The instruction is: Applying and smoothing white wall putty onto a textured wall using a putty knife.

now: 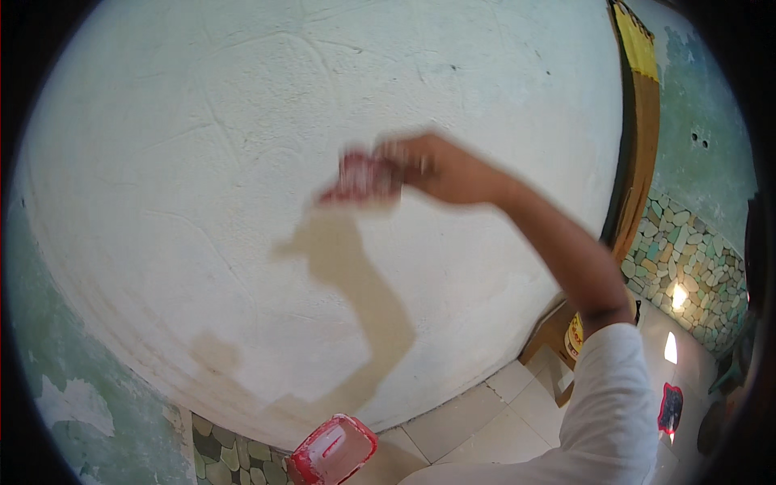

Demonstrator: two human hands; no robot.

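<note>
My right hand (436, 166) is raised in front of the pale wall (242, 186), with its arm stretched out from a white sleeve. Its fingers are closed on a wide, dark red paintbrush (368, 176) smeared with white. Motion blurs the brush, and its lower edge is at or close to the wall; I cannot tell if it touches. At the bottom edge of the picture is a red plastic container (335, 449), its inside coated with white paint. What supports the container is out of the picture. My left hand does not show.
Pale floor tiles (461, 416) run along the wall's foot. At the right stand a brown wooden frame (638, 153) with yellow cloth and, partly behind my arm, a yellow-labelled tub (573, 335). Pebble-patterned cladding (687, 259) covers the lower wall there. A shadow of my arm falls on the wall.
</note>
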